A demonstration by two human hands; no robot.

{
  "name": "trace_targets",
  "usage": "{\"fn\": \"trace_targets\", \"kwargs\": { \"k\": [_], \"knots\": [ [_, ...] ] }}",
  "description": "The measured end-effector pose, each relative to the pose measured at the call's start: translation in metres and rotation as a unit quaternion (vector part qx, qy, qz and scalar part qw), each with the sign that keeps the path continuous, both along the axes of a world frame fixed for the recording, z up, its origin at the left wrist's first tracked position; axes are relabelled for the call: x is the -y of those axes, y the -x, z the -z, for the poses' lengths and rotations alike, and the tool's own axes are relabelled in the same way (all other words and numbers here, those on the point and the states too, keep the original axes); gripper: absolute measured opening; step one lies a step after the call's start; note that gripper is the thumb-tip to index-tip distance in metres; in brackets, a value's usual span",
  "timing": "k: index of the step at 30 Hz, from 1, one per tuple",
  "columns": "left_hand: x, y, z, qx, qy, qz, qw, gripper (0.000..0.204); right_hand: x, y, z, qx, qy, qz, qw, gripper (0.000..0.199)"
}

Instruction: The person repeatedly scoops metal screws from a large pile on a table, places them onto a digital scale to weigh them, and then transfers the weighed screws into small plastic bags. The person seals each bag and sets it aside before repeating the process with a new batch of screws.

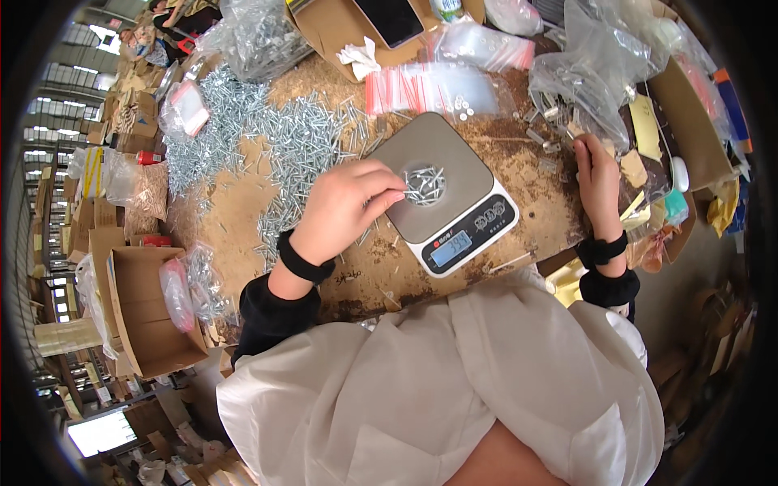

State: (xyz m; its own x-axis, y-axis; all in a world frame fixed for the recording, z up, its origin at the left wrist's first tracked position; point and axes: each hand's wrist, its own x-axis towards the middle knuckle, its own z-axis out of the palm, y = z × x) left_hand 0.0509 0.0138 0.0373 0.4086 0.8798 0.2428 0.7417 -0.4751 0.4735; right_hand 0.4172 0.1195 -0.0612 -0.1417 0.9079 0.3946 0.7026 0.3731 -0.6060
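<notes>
The left hand [344,202] pinches narrowly at a small heap of screws [424,184] on the grey digital scale [442,190], mid-table; the right hand [597,174], far right, rests fingers on a clear plastic bag [579,85]; its grip cannot be told

The 1 head-worn fisheye view looks steeply down, close over the desk [243,211], its bent rim probably dark housing.
</notes>
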Motion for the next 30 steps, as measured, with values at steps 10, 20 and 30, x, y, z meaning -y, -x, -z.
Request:
{"fn": "trace_targets", "kwargs": {
  "k": [10, 20, 30],
  "knots": [
    [0.021, 0.05, -0.013, 0.033, -0.142, -0.228, 0.963, 0.011, 0.035, 0.026, -0.026, -0.293, 0.278, -0.192, 0.895, 0.022],
    [0.043, 0.098, 0.023, 0.078, -0.229, -0.357, 0.902, 0.009, 0.044, 0.089, -0.105, 0.007, 0.058, -0.342, 0.938, 0.014],
    [0.055, 0.103, 0.024, 0.16, -0.224, -0.355, 0.893, 0.006, 0.03, 0.15, -0.119, 0.083, 0.071, -0.371, 0.922, 0.025]
  ]
}}
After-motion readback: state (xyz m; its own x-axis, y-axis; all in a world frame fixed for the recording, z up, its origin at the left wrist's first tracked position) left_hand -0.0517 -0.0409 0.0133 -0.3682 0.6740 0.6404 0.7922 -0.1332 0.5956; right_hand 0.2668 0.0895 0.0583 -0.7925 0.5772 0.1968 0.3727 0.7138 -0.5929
